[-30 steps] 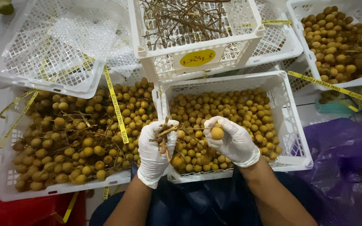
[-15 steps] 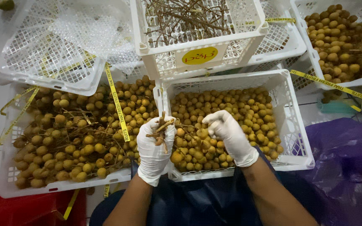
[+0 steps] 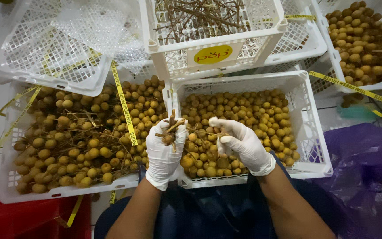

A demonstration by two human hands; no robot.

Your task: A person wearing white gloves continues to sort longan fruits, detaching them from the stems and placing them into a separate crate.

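**A:** ok so what are the hands up to? I'm standing right behind and can only half see.

**B:** Both in white gloves. The left hand is clenched round a bare brown stem bunch, held upright over the seam between two crates. The stubs poke out above the fist.

**A:** And the other one?

**B:** The right hand is over the middle crate, the white one full of loose tan fruit. Fingers curled, thumb and forefinger pinched toward a thin twig running across from the bunch. The grip looks closed on that twig, but honestly it's too fine to be sure from here.

**A:** What else is lying about?

**B:** To the left, a crate of fruit still on branches, with a yellow strap draped over it. Just behind the middle crate, another white one holding stripped twigs. Far right, a further crate of fruit. An empty white crate sits tilted at top left, and a purple bag is by the person's right arm.
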